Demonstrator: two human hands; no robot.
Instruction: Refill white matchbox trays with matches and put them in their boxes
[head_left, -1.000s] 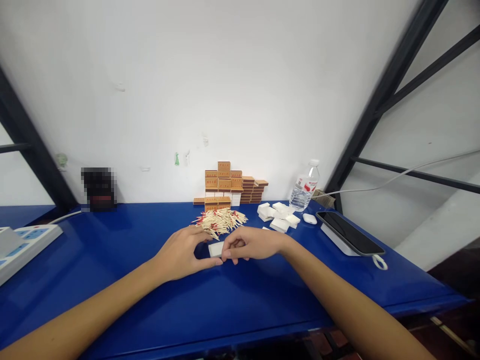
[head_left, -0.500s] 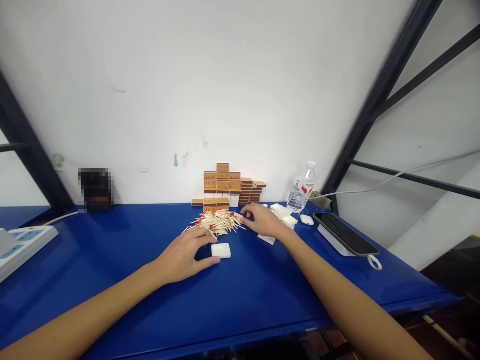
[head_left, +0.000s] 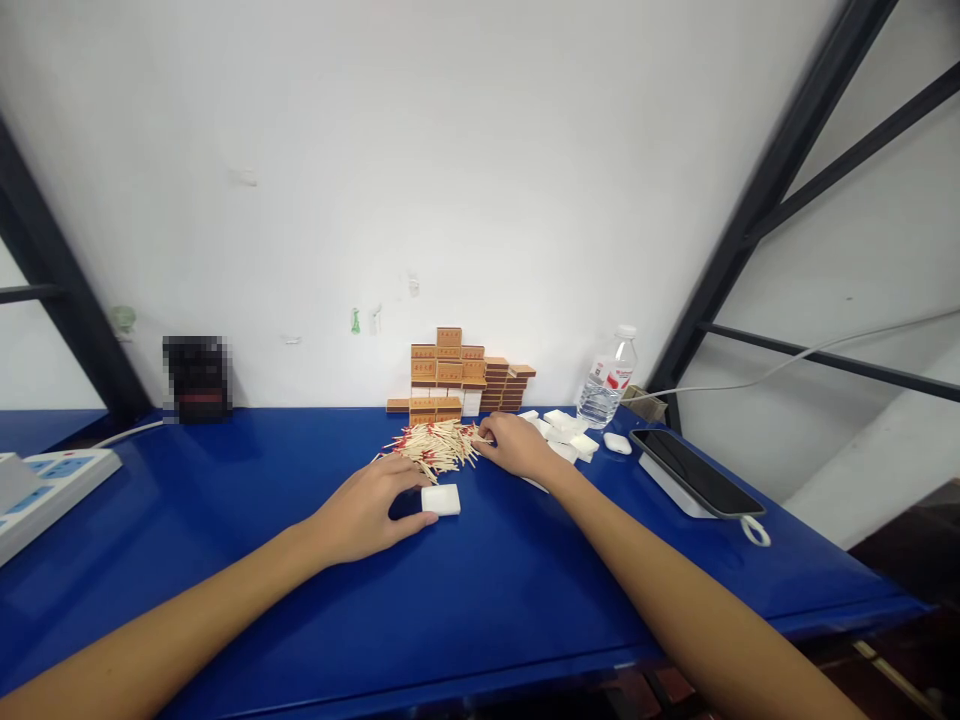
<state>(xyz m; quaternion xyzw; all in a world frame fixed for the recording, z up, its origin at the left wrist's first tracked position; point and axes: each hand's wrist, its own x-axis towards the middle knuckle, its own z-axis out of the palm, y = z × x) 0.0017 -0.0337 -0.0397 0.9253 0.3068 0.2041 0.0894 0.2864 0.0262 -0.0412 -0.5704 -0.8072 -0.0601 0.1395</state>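
Observation:
My left hand (head_left: 364, 512) rests on the blue table (head_left: 225, 560), thumb and fingers curled against the left side of a small white matchbox tray (head_left: 441, 499). My right hand (head_left: 516, 446) reaches to the right edge of a loose pile of red-tipped matches (head_left: 433, 445), its fingers bent and pinching at the sticks. A heap of empty white trays (head_left: 564, 432) lies just right of that hand. Stacked brown matchboxes (head_left: 457, 375) stand against the wall behind the pile.
A clear water bottle (head_left: 606, 378) stands at the back right. A phone on a white stand (head_left: 694, 473) and a small white case (head_left: 616, 443) lie to the right. A white power strip (head_left: 41, 490) sits at the left edge, a dark object (head_left: 196, 378) by the wall.
My right hand left the white tray, went to the heap of trays, then shifted left onto the match pile. My left hand stayed at the tray.

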